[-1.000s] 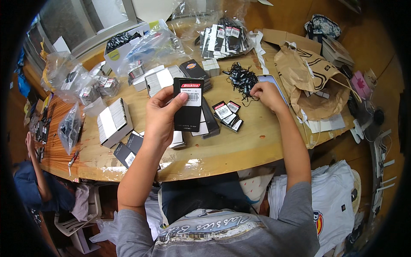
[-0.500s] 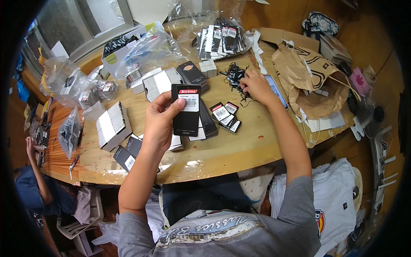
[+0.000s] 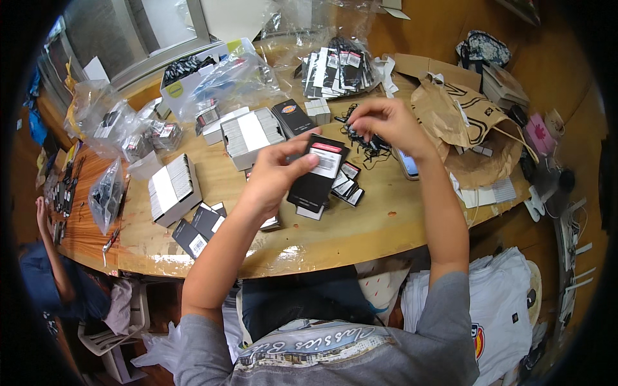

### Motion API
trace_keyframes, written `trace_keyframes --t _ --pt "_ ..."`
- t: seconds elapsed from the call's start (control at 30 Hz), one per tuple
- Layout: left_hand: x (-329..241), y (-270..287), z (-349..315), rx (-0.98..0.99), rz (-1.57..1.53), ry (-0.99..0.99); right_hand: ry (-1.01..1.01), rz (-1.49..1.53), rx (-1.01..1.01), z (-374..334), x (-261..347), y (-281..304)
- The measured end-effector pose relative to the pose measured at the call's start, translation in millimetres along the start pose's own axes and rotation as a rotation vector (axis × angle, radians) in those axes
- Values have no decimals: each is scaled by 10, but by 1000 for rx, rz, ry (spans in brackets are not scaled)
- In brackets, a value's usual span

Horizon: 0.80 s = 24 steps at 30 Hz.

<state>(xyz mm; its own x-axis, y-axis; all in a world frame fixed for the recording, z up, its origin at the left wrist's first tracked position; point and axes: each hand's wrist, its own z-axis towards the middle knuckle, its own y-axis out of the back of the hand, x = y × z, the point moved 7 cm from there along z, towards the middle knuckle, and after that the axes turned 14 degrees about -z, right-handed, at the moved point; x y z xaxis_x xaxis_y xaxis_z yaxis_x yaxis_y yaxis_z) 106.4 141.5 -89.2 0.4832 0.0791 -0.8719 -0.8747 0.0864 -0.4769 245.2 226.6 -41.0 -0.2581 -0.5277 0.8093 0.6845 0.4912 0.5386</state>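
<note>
My left hand (image 3: 273,174) grips a black hang tag (image 3: 308,192) with a red strip and a white barcode sticker, thumb on its front. The tag is tilted above other tags on the table. Fingers pinched together, my right hand (image 3: 391,125) is raised just over a tangle of black tag strings (image 3: 373,151). Whatever lies between its fingertips is too small to make out. Small stickered black tags (image 3: 351,192) lie right of the held tag. Behind it stand a stack of black tags (image 3: 293,117) and an open box of packed cards (image 3: 232,138).
Another card box (image 3: 172,193) and loose black tags (image 3: 193,233) are at left. Plastic bags (image 3: 235,80) and a bagged tag pile (image 3: 338,69) lie at the back. A paper bag (image 3: 479,122) and phone (image 3: 407,164) sit at right. Another person's arm (image 3: 53,257) shows far left.
My right hand has lifted from the string tangle and moved slightly left, toward the tag. My left hand has shifted right and tilted the tag.
</note>
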Motion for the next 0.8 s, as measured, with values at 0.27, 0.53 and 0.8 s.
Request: trace_keyframes --t 0.27,0.53,0.8 --pt "73 -69 -64 29 -24 131 39 -80 88 -142 338 -311" --pt "-250 289 -319 90 -146 12 13 -283 -50 -241 96 -21" --pt "-211 337 -444 52 -67 10 43 114 -249 -287 -45 282"
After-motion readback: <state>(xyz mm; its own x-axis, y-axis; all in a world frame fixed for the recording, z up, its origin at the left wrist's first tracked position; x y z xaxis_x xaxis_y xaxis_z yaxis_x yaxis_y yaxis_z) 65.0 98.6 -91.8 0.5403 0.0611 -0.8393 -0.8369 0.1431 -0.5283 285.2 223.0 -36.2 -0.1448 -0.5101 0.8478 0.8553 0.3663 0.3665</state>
